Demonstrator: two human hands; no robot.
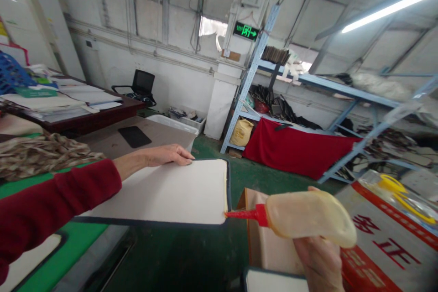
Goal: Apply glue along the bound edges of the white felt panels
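Observation:
A white panel with a dark border (178, 194) juts out past the green table edge. My left hand (167, 155), in a red sleeve, is closed on its far edge; the thumb is hidden. My right hand (320, 255) grips a translucent glue bottle (308, 216) from below, fingers wrapped around it. The bottle lies nearly level, its red nozzle (244, 214) pointing left. The nozzle tip is at the panel's near right corner. Along the panel's right edge runs a thin yellowish line of glue (226, 189).
Another dark-edged panel (32, 262) lies on the green table (73, 255) at lower left, beside crumpled brown fabric (44, 155). At right stand an open cardboard box (255, 232) and a red-and-white printed carton (383, 242). A blue shelf rack (236, 123) with red cloth (294, 148) stands behind.

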